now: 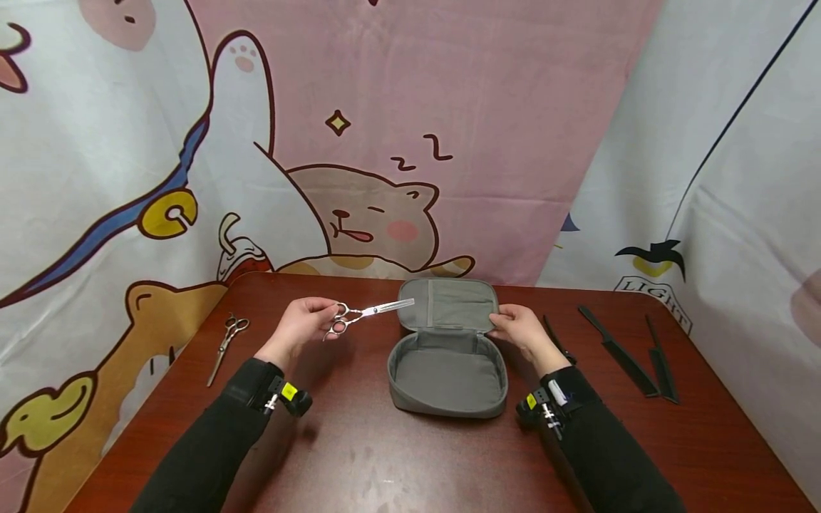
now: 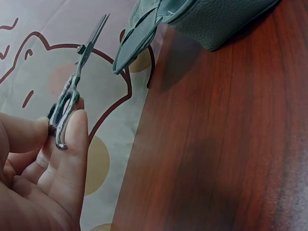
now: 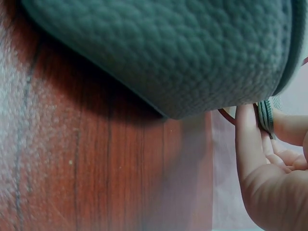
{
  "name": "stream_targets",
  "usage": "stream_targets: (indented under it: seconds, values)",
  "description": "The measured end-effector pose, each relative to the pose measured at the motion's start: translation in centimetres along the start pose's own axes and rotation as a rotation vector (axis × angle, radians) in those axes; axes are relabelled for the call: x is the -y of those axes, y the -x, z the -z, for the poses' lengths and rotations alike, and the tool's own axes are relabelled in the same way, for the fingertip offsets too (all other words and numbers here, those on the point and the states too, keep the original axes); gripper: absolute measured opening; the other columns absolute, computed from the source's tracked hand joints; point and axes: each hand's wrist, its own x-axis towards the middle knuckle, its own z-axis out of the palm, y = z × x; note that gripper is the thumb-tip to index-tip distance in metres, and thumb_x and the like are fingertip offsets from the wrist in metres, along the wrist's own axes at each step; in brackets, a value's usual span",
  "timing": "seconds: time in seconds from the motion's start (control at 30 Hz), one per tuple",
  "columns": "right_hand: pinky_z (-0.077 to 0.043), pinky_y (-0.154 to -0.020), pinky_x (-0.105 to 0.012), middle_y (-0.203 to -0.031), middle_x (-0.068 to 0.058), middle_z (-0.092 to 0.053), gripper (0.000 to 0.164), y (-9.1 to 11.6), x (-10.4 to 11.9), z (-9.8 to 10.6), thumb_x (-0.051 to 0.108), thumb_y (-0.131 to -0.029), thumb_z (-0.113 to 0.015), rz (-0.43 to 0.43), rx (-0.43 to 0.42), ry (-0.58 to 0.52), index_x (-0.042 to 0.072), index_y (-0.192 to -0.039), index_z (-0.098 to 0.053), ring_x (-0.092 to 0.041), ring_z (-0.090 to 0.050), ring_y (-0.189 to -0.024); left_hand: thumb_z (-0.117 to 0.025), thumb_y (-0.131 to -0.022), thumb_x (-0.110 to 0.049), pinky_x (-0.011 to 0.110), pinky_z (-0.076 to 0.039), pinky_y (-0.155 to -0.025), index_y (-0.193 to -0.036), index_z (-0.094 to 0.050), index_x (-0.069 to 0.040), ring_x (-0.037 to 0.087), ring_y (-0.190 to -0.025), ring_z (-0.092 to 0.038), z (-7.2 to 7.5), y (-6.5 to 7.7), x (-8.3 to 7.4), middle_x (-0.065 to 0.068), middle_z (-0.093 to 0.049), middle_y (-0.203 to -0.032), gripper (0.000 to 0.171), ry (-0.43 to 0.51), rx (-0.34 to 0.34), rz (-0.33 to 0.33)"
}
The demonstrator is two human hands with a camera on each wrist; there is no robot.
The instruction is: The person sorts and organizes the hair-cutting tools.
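My left hand (image 1: 306, 324) pinches a pair of silver thinning scissors (image 1: 378, 308) by the finger rings, the blades pointing right toward the lid of a grey zip case (image 1: 404, 402). In the left wrist view the scissors (image 2: 72, 91) stand out beyond the thumb and fingers, clear of the table. The case sits with its lid (image 1: 465, 303) raised at the back, and its main compartment shows a bare grey lining. At the lid's right edge, my right hand (image 1: 521, 329) holds the rim between thumb and fingers; the right wrist view shows this hand (image 3: 269, 168) pinching the zipped edge.
Another pair of scissors (image 1: 224, 345) lies at the table's left. On the right side lie two black combs (image 1: 631, 367) (image 1: 663, 374) and a thin dark item (image 1: 556, 340) partly behind the right hand. A printed cloth (image 1: 500, 142) hangs behind the brown table (image 1: 385, 463).
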Motion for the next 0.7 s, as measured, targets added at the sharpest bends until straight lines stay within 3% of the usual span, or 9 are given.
stream_targets:
  seconds: [0.17, 0.33, 0.7]
  values:
    - [-0.055, -0.083, -0.031, -0.12, -0.026, -0.06, 0.043, 0.0, 0.0, -0.1, 0.005, -0.103, -0.051, 0.008, -0.011, -0.02, -0.017, -0.138, -0.04, -0.01, -0.066, -0.087, -0.06, -0.099, -0.01, 0.031, -0.058, -0.07, -0.123, -0.061, 0.01, 0.017, -0.072, -0.069, -0.2, -0.6, -0.2, 0.013, -0.07, -0.091, 0.031, 0.017, -0.008, 0.011]
    - [-0.055, -0.083, -0.031, -0.124, -0.028, -0.058, 0.041, 0.2, 0.1, -0.3, 0.005, -0.103, -0.051, 0.023, -0.037, -0.028, -0.014, -0.138, -0.043, -0.012, -0.066, -0.092, -0.058, -0.1, -0.007, 0.029, -0.057, -0.065, -0.122, -0.061, 0.012, 0.015, -0.069, -0.068, -0.6, -1.2, -0.3, 0.011, -0.069, -0.087, 0.028, 0.027, -0.002, -0.022]
    - [-0.056, -0.08, -0.029, -0.115, -0.019, -0.063, 0.037, 0.5, 0.0, -0.3, 0.003, -0.102, -0.052, 0.066, -0.077, -0.056, -0.011, -0.136, -0.046, -0.007, -0.066, -0.087, -0.059, -0.099, -0.006, 0.03, -0.058, -0.064, -0.12, -0.062, 0.011, 0.015, -0.067, -0.068, -1.0, -2.5, -1.5, 0.013, -0.069, -0.089, 0.027, 0.007, -0.035, -0.031]
